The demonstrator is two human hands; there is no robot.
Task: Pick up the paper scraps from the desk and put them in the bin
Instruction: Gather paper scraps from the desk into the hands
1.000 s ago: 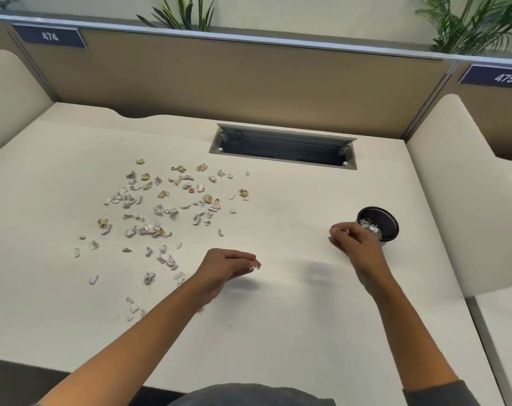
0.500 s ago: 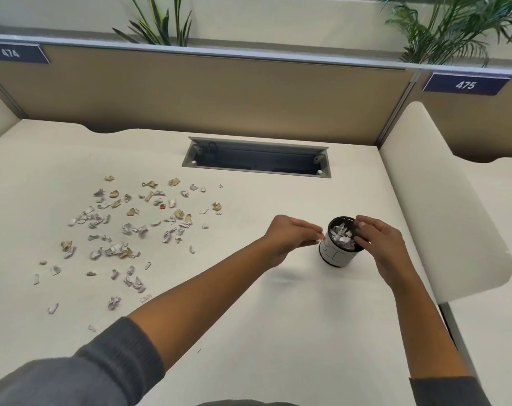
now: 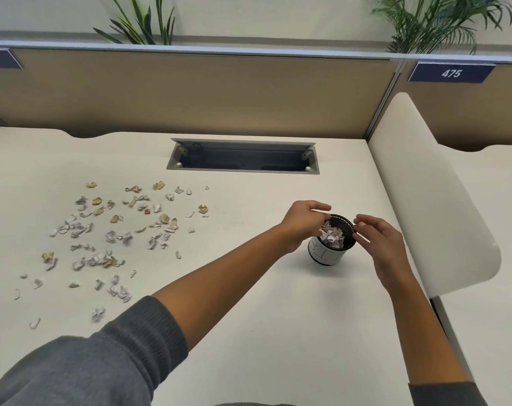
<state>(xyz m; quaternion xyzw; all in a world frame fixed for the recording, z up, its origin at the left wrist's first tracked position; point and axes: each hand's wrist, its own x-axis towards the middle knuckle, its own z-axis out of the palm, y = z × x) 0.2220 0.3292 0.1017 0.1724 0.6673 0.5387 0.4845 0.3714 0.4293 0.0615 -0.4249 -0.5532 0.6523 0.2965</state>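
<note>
Dozens of small crumpled paper scraps [image 3: 108, 238], white, grey and tan, lie scattered over the left half of the pale cream desk [image 3: 249, 317], well apart from the small round black mesh bin with a white paper band [image 3: 329, 253], which stands right of centre. Such scraps look feather-light, soft and easily crushed; each is best pinched between thumb and fingertip, and a draught or a brushing sleeve could probably send them skidding. One tiny red piece [image 3: 147, 212] sits among them.

Both hands are at the bin's rim. My left hand [image 3: 303, 222] has its fingers curled over the near-left edge; whether it holds a scrap I cannot tell. My right hand [image 3: 378, 241] hovers at the right edge with fingers loosely bent, apparently empty. Crumpled paper already fills the bin nearly to the brim, so further pieces may spill, and the light bin could tip if knocked.

Farther back lies a grey rectangular cable slot [image 3: 243, 156]; a cream curved divider panel [image 3: 430, 200] stands just right of the bin. Nothing blocks the way between scraps and bin.
</note>
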